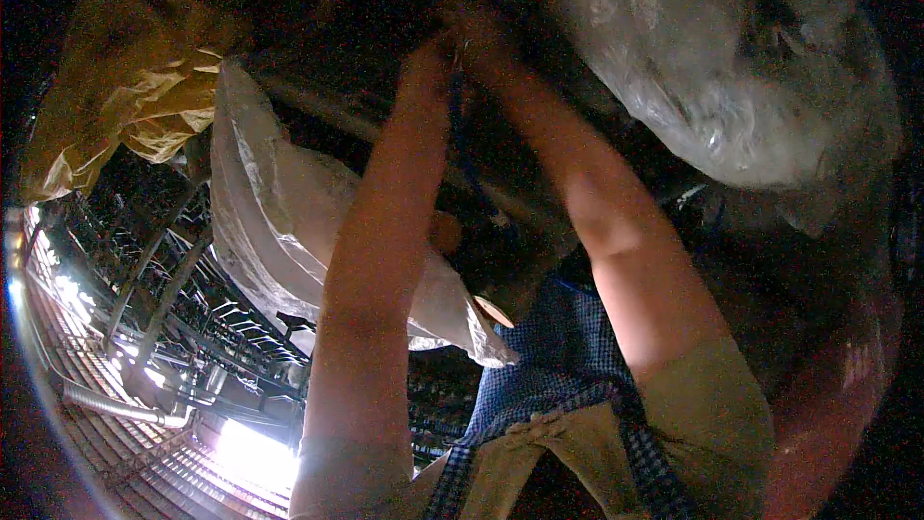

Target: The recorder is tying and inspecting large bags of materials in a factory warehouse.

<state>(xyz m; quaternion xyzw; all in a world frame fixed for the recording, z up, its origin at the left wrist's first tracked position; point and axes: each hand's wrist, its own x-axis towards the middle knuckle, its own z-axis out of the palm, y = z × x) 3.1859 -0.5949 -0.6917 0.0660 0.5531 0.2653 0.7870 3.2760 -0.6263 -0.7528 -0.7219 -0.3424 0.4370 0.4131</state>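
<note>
While both arms reach up, the left hand [428, 63] and right hand [476, 24] pinch a blue cord [460, 135] between a white bag [279, 221] and a clear bag [731, 67]; contents unclear.

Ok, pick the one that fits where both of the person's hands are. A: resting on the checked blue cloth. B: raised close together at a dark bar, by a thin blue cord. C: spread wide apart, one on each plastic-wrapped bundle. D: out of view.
B: the left hand and right hand meet up at the dark bar, where the thin blue cord hangs.
</note>
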